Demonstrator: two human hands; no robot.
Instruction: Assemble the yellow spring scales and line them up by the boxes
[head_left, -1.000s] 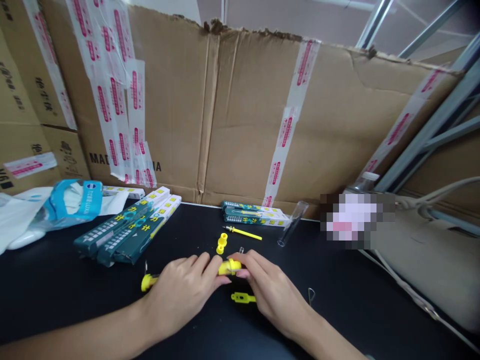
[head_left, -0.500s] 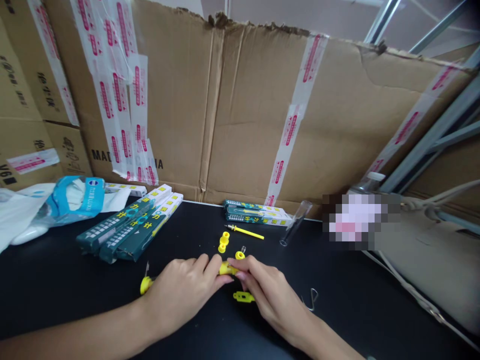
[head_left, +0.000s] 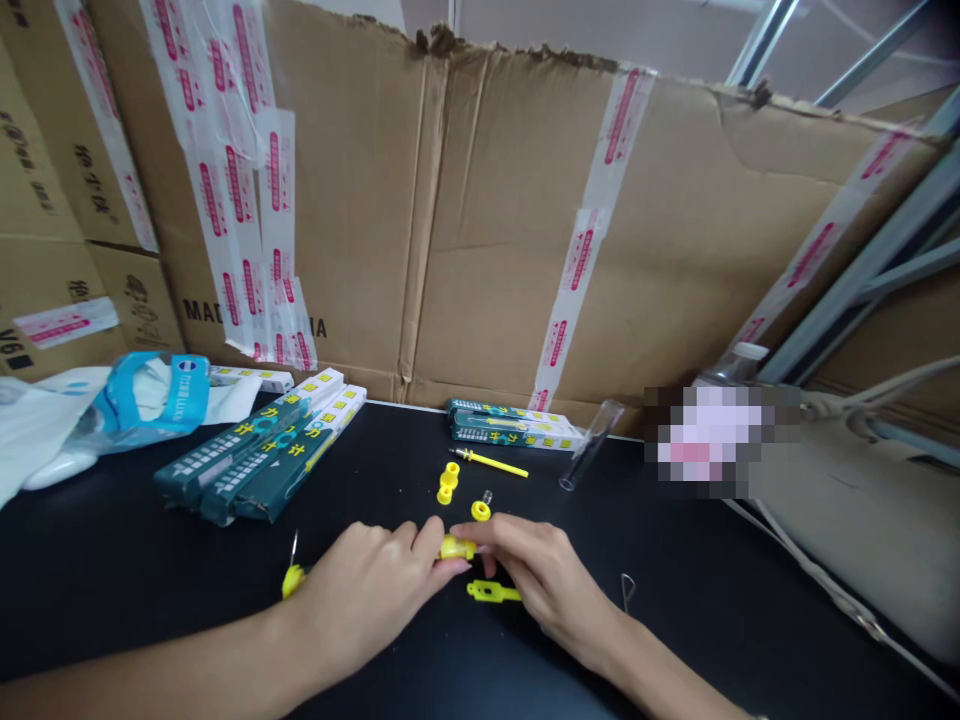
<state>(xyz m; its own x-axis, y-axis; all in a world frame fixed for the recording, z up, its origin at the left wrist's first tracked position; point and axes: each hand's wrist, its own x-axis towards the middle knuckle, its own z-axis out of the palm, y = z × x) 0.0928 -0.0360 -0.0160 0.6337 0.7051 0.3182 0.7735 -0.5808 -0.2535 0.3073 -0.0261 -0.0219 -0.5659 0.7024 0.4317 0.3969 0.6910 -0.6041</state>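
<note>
Short of the table's (head_left: 420,665) far edge, my left hand (head_left: 379,580) grips, right hand (head_left: 551,575) pinches a yellow piece (head_left: 458,548); rod (head_left: 498,465) loose, apparently unfitted.

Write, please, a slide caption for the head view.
The left hand grips a yellow-ended piece, the right hand at one end, with loose yellow parts nearby on a black table.

The bare forearms (head_left: 202,650) are being held slanted inward. The left hand (head_left: 379,580) is being held curled, knuckles (head_left: 379,538) up, thumb (head_left: 448,570) pointed rightward; the right hand (head_left: 551,575) is being held just beside it, fingers (head_left: 504,535) bent leftward.
</note>
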